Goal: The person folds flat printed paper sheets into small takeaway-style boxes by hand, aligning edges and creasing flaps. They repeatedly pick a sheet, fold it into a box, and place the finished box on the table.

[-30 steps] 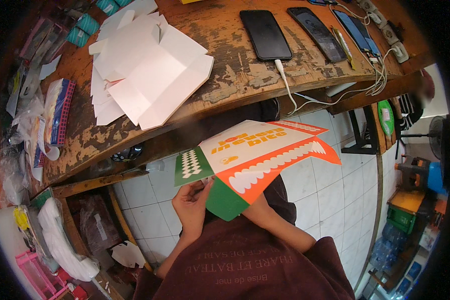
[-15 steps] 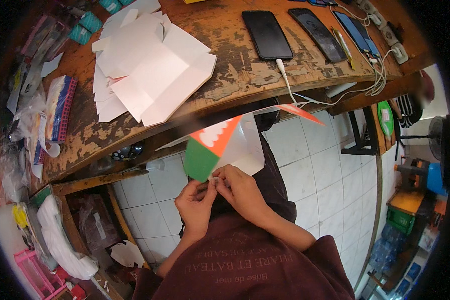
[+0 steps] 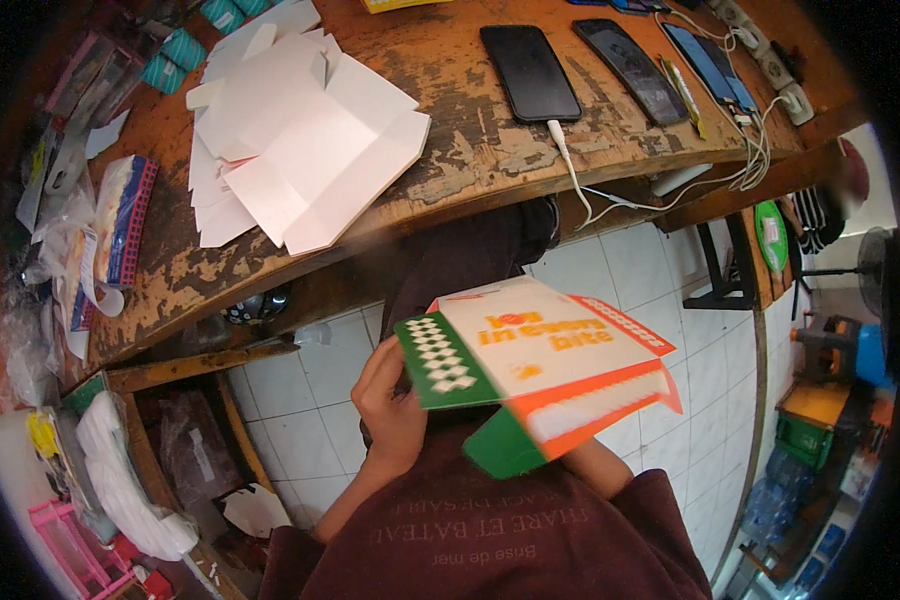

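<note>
A partly folded cardboard food box (image 3: 545, 345), white with orange and green printed sides, is held over my lap below the table edge. Its printed face is turned up, with flaps sticking out on several sides. My left hand (image 3: 385, 410) is closed at the green left side, its fingertips partly behind the card. Of my right arm only the forearm (image 3: 598, 466) shows. The box covers my right hand, so its fingers are hidden.
A stack of flat white card blanks (image 3: 310, 130) lies on the worn wooden table (image 3: 450, 165). Farther right are a black phone (image 3: 530, 72) on a white cable, a second phone (image 3: 630, 70) and a power strip (image 3: 775, 65). Plastic packaging (image 3: 65, 235) crowds the left side.
The box has turned over and come down toward me, so its printed face now shows. My hands were together pinching a green flap; now they are apart, the right one behind the box.
</note>
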`<state>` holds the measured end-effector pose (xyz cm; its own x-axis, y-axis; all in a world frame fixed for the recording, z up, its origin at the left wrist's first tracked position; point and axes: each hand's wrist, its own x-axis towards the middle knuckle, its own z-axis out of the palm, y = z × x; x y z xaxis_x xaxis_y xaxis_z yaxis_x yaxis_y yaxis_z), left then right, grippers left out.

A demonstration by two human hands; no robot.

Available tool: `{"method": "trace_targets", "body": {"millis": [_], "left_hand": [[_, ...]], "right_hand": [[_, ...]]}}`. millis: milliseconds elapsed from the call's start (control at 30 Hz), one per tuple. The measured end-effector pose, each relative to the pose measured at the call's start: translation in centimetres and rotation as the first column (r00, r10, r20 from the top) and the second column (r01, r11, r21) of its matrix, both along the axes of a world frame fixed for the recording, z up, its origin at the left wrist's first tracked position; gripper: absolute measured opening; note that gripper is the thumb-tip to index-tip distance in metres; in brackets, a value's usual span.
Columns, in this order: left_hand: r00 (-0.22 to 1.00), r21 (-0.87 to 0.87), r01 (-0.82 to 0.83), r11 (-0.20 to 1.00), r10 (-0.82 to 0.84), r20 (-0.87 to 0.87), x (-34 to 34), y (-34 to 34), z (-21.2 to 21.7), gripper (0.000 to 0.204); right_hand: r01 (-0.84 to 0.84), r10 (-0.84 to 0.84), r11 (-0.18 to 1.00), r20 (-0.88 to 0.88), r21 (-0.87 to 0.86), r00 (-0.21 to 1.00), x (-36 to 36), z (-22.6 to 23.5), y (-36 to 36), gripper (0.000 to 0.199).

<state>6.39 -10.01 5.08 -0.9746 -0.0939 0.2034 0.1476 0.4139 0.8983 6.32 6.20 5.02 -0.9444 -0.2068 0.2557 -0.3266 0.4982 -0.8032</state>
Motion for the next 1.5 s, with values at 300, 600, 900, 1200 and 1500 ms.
{"method": "trace_targets", "body": {"millis": [300,600,900,1200,1500], "left_hand": [[0.986,0.168,-0.102,0.980,0.078,0.145,0.3,1.4,0.5,0.023],[0.982,0.221,-0.147,0.964,0.116,0.149,-0.3,1.9,0.2,0.017],[0.985,0.258,-0.128,0.958,0.093,0.145,-0.4,2.0,0.0,0.013],[0.978,0.367,-0.032,0.930,-0.047,0.204,-0.7,1.2,0.4,0.014],[0.977,0.334,0.005,0.943,-0.076,0.201,-1.2,0.5,1.2,0.012]], "right_hand": [[0.071,-0.049,0.989,-0.159,0.133,0.986,0.0,-3.1,-1.1,0.036],[0.151,-0.138,0.980,0.101,-0.133,0.985,0.3,-1.0,-0.2,0.030],[0.169,-0.160,0.984,0.123,-0.061,0.979,0.0,-1.3,-0.7,0.025],[0.207,-0.208,0.976,0.009,0.069,0.978,0.4,-4.5,-0.5,0.032],[0.112,-0.113,0.974,-0.003,0.198,0.994,2.5,-11.1,2.0,0.036]]}}
